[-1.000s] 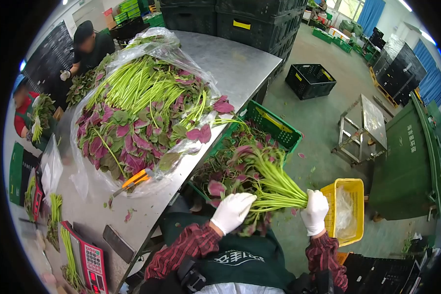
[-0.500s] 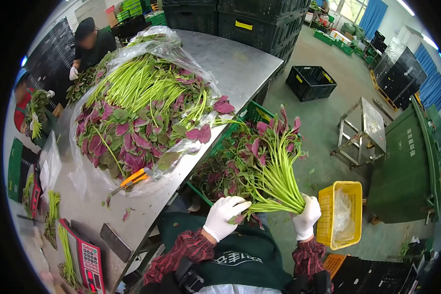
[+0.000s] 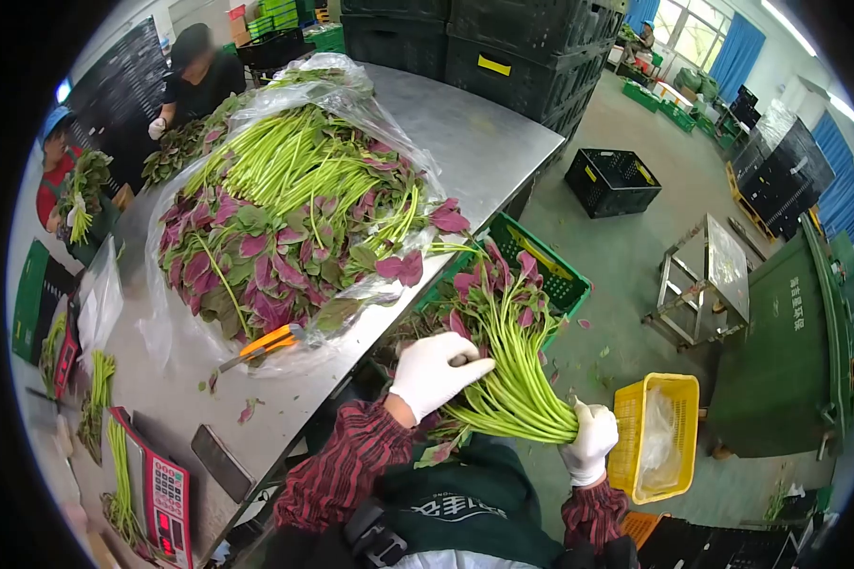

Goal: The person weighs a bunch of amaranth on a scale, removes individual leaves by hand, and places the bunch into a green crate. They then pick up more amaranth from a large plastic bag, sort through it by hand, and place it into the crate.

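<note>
My right hand, in a white glove, is closed around the cut ends of a bunch of amaranth with green stems and purple leaves. The leafy end points up and away from me. My left hand, also gloved, is at the left side of the stems with its fingers curled together; whether anything is between them is hidden. Under the bunch's leaves is a green crate, partly hidden, with loose leaves in it. A large heap of amaranth lies on clear plastic on the metal table.
Orange-handled scissors or cutter, a phone and a red scale lie on the table. Right of me stand a yellow basket, a metal stand and a green bin. Two people work across the table.
My left hand has moved up and right along the stems, away from a low leaf. The bunch has shifted slightly down and left, uncovering more of the green crate. The view has turned slightly.
</note>
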`<state>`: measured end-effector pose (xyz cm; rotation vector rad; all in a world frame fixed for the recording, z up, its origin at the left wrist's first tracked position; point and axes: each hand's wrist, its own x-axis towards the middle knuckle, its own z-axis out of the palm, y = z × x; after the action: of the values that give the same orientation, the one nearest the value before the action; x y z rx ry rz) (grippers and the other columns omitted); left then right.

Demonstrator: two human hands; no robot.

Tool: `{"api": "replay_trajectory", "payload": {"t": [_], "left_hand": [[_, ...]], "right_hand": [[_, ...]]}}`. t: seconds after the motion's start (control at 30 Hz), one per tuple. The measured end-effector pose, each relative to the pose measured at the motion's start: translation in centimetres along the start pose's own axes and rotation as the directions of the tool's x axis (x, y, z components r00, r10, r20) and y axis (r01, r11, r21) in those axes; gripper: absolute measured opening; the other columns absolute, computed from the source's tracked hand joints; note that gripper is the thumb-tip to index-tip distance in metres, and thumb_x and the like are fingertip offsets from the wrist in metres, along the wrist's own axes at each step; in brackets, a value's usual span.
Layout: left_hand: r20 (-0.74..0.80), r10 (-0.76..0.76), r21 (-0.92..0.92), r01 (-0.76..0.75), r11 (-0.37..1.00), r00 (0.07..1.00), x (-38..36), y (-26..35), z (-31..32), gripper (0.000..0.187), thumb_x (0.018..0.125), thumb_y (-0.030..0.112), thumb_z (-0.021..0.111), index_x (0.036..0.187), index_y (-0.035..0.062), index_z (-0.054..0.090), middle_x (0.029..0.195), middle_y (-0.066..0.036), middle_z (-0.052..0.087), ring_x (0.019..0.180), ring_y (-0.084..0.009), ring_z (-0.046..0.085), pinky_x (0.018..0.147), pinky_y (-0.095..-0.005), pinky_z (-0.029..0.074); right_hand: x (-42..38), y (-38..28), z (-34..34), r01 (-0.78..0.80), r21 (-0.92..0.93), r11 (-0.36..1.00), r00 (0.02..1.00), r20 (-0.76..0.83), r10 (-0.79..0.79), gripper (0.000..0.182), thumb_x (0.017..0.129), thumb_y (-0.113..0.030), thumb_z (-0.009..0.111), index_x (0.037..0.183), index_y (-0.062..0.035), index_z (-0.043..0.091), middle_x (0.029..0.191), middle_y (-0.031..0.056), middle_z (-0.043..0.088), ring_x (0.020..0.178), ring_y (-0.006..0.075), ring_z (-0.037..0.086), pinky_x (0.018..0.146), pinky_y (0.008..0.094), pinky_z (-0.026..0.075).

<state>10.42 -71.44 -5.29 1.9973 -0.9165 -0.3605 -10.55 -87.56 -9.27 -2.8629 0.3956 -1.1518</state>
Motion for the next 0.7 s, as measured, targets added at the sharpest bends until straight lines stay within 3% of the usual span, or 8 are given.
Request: {"api": "replay_trajectory", "payload": {"t": [0.07, 0.17, 0.23, 0.33, 0.37, 0.47, 0.6, 0.7], "left_hand": [[-0.007, -0.076, -0.413, 0.067, 0.908, 0.997, -0.8, -0.5, 1.1, 0.017, 0.076, 0.016, 0.072, 0.080, 0.0016, 0.066, 0.069, -0.005, 0.061, 0.062, -0.0102, 0.056, 0.059, -0.0261, 0.045], [-0.145, -0.093, -0.474, 0.013, 0.880, 0.985, -1.8, -0.5, 1.8, 0.012, 0.074, 0.009, 0.073, 0.072, 0.0021, 0.064, 0.065, 0.000, 0.054, 0.056, -0.0058, 0.047, 0.052, -0.0225, 0.038], [-0.378, 0.181, 0.063, -0.169, 0.983, 0.908, -2.3, -1.0, 1.9, 0.011, 0.071, 0.008, 0.071, 0.070, 0.0045, 0.060, 0.063, -0.006, 0.054, 0.057, -0.0193, 0.054, 0.055, -0.0310, 0.043], [-0.623, 0.229, 0.242, -0.093, 0.966, 0.748, -1.8, -3.5, 1.1, 0.013, 0.070, 0.004, 0.068, 0.064, 0.0066, 0.057, 0.061, -0.006, 0.053, 0.057, -0.0247, 0.054, 0.053, -0.0352, 0.043], [-0.610, 0.106, 0.138, -0.026, 0.990, 0.785, -1.7, -4.1, 0.3, 0.013, 0.070, 0.006, 0.069, 0.064, 0.0067, 0.057, 0.061, -0.007, 0.053, 0.057, -0.0255, 0.054, 0.054, -0.0371, 0.043], [-0.445, 0.314, 0.407, -0.124, 0.905, 0.839, -0.9, -4.2, -2.5, 0.013, 0.071, 0.011, 0.072, 0.066, 0.0065, 0.061, 0.064, -0.006, 0.056, 0.064, -0.0238, 0.056, 0.061, -0.0369, 0.044], [-0.320, 0.477, 0.105, -0.469, 0.877, 0.819, 0.2, 0.1, -2.1, 0.020, 0.075, 0.017, 0.071, 0.091, 0.0056, 0.067, 0.093, -0.008, 0.066, 0.091, -0.0258, 0.061, 0.085, -0.0369, 0.045], [-0.098, 0.661, 0.151, -0.645, 0.749, 0.744, 0.7, 0.5, -0.1, 0.033, 0.078, 0.030, 0.068, 0.100, 0.0059, 0.065, 0.104, -0.008, 0.064, 0.103, -0.0267, 0.057, 0.099, -0.0434, 0.038]], "right_hand": [[-0.1, 0.5, -0.1, 0.010, -0.010, 1.000, 0.998, -0.060, -0.010, 0.028, 0.063, -0.002, 0.068, 0.090, -0.0005, 0.060, 0.070, 0.0116, 0.055, 0.062, 0.0288, 0.055, 0.056, 0.0373, 0.043], [-0.1, 0.6, -0.4, 0.001, -0.014, 1.000, 0.999, -0.045, -0.001, 0.030, 0.063, -0.002, 0.068, 0.092, -0.0004, 0.060, 0.069, 0.0115, 0.055, 0.061, 0.0286, 0.055, 0.056, 0.0370, 0.043], [-0.5, 0.7, -0.4, -0.001, -0.020, 1.000, 0.999, -0.054, 0.000, 0.030, 0.063, -0.001, 0.068, 0.092, -0.0004, 0.060, 0.069, 0.0115, 0.055, 0.061, 0.0287, 0.055, 0.055, 0.0370, 0.042], [-1.1, 1.0, -0.4, -0.042, -0.054, 0.998, 0.998, -0.050, 0.039, 0.028, 0.062, -0.006, 0.068, 0.089, 0.0000, 0.062, 0.070, 0.0111, 0.054, 0.063, 0.0285, 0.055, 0.056, 0.0373, 0.042], [-1.2, 1.2, -0.6, -0.057, -0.065, 0.996, 0.996, -0.066, 0.053, 0.029, 0.062, -0.006, 0.068, 0.089, -0.0001, 0.062, 0.070, 0.0113, 0.054, 0.063, 0.0286, 0.055, 0.055, 0.0374, 0.042], [-1.5, 1.7, -1.3, -0.075, -0.089, 0.993, 0.997, -0.042, 0.071, 0.032, 0.060, -0.006, 0.070, 0.091, -0.0005, 0.061, 0.070, 0.0118, 0.054, 0.062, 0.0291, 0.055, 0.054, 0.0378, 0.042], [-1.4, 1.7, -1.2, -0.043, -0.074, 0.996, 0.997, -0.066, 0.038, 0.032, 0.060, -0.006, 0.071, 0.091, -0.0010, 0.061, 0.069, 0.0116, 0.054, 0.062, 0.0294, 0.055, 0.054, 0.0379, 0.042], [-1.2, 1.5, -1.1, -0.036, -0.070, 0.997, 0.994, -0.106, 0.028, 0.032, 0.061, -0.007, 0.071, 0.091, -0.0011, 0.061, 0.069, 0.0112, 0.054, 0.061, 0.0296, 0.055, 0.054, 0.0378, 0.042]]}}
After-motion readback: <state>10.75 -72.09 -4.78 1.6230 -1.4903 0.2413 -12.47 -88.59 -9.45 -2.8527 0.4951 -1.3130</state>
